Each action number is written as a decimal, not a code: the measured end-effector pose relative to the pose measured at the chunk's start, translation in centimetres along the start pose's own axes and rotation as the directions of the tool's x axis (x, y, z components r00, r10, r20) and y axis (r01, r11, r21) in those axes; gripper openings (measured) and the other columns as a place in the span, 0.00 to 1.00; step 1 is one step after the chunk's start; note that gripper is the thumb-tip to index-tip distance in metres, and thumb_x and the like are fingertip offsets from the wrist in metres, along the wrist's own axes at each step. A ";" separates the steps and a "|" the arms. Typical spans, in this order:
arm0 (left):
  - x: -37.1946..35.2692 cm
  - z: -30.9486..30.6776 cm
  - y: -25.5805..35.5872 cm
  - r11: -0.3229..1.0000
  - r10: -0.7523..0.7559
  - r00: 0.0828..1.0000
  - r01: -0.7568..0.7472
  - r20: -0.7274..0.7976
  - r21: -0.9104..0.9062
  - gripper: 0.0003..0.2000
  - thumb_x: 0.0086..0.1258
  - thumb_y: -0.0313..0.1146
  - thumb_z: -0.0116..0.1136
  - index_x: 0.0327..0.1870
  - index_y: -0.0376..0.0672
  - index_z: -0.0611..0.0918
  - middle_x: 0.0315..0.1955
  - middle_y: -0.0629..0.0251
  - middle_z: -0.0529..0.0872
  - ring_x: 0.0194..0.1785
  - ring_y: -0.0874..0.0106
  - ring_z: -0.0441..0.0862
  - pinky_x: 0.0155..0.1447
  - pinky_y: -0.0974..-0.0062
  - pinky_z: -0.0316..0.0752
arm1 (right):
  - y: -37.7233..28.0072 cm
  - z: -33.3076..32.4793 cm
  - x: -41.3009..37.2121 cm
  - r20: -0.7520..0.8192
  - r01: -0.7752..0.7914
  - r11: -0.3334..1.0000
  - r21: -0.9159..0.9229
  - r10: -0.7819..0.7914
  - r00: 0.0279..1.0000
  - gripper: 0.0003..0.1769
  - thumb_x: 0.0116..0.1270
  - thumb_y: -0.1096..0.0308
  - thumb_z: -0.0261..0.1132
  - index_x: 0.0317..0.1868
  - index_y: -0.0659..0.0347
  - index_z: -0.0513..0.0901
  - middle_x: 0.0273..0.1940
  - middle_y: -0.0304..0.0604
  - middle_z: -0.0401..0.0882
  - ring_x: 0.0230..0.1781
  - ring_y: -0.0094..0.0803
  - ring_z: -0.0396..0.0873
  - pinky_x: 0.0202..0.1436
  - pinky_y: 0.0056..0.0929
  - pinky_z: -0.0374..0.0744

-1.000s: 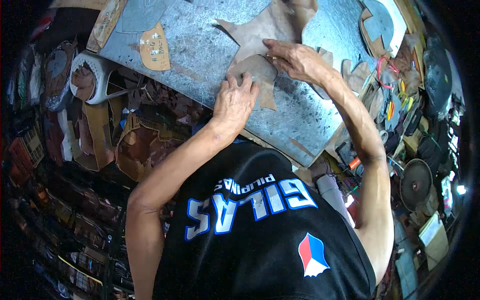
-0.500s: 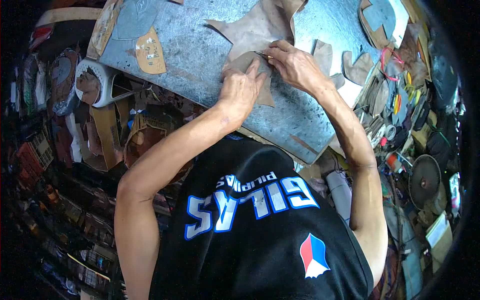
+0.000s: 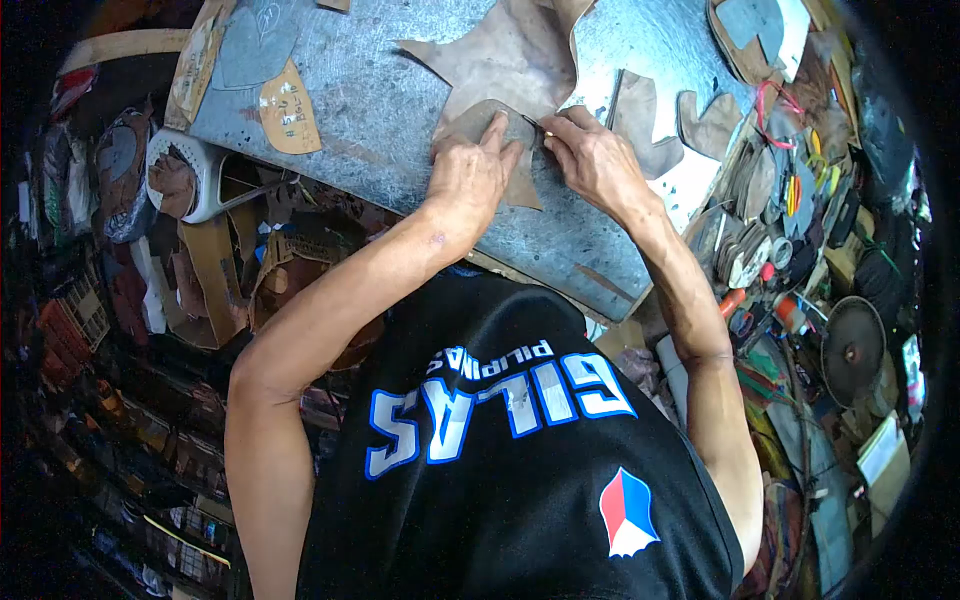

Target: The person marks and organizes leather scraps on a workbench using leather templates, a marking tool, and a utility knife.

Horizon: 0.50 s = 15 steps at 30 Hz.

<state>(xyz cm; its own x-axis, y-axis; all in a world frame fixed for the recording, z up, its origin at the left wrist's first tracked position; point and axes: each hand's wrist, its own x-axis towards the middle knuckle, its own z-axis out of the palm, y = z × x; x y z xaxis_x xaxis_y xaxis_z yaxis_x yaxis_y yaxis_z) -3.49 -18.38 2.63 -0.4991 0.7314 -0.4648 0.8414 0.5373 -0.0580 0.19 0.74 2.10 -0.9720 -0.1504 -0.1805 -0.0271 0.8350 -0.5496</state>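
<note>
My left hand [image 3: 468, 172] lies with fingers stretched out, pressing a grey template [image 3: 478, 117] down on a brownish-grey piece of leather [image 3: 505, 65]. Close by on the right, my right hand [image 3: 598, 168] pinches a thin knife [image 3: 547, 134] with a dark, narrow tip and a brass-coloured part. That tip points left, at the template's right edge; most of the handle is hidden in my fingers. A pointed end of leather [image 3: 522, 190] shows below my left fingers.
Cut leather pieces [image 3: 710, 122] lie right of my right hand on the metal-topped table [image 3: 360, 110]. A tan template with writing [image 3: 290, 112] is at left. Stacked pieces and tools [image 3: 755, 220] crowd the right side. A white stool [image 3: 205, 180] stands left.
The knife and my right hand have moved slightly right and down, along the template's edge. My left hand keeps pressing the template. The whole view has shifted a little.
</note>
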 end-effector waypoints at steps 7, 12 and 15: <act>0.1 -0.4 -0.2 1.000 0.017 0.999 -0.017 0.036 -0.010 0.34 0.61 0.26 0.58 0.72 0.58 0.69 0.75 0.56 0.59 0.33 0.69 0.88 0.42 0.74 0.83 | -1.0 -0.2 -0.7 0.027 -0.139 0.990 0.032 0.138 0.990 0.13 0.68 0.68 0.61 0.52 0.62 0.82 0.50 0.50 0.81 0.46 0.54 0.81 0.48 0.45 0.81; 0.1 -0.2 -0.3 1.000 0.024 1.000 -0.024 0.015 0.012 0.34 0.61 0.26 0.58 0.73 0.58 0.68 0.75 0.55 0.59 0.33 0.69 0.88 0.42 0.74 0.83 | -0.7 0.7 -1.3 -0.024 -0.139 0.989 0.052 0.141 0.990 0.13 0.68 0.69 0.61 0.51 0.62 0.82 0.52 0.50 0.81 0.48 0.53 0.81 0.50 0.44 0.81; 0.0 -0.1 -0.2 1.000 0.025 1.000 -0.026 0.010 0.011 0.34 0.61 0.26 0.58 0.73 0.57 0.68 0.75 0.55 0.59 0.34 0.69 0.88 0.42 0.73 0.83 | -0.7 0.9 -1.7 -0.052 -0.126 0.990 0.064 0.130 0.990 0.13 0.68 0.69 0.61 0.50 0.63 0.82 0.53 0.50 0.81 0.48 0.53 0.82 0.50 0.43 0.81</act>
<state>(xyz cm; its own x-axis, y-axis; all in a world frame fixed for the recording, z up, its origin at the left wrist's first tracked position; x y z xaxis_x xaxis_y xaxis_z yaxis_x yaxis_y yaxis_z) -3.68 -18.44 2.70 -0.4753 0.7404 -0.4753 0.8561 0.5138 -0.0558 2.10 -0.09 2.08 -0.9781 -0.0132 -0.2078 0.1108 0.8118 -0.5734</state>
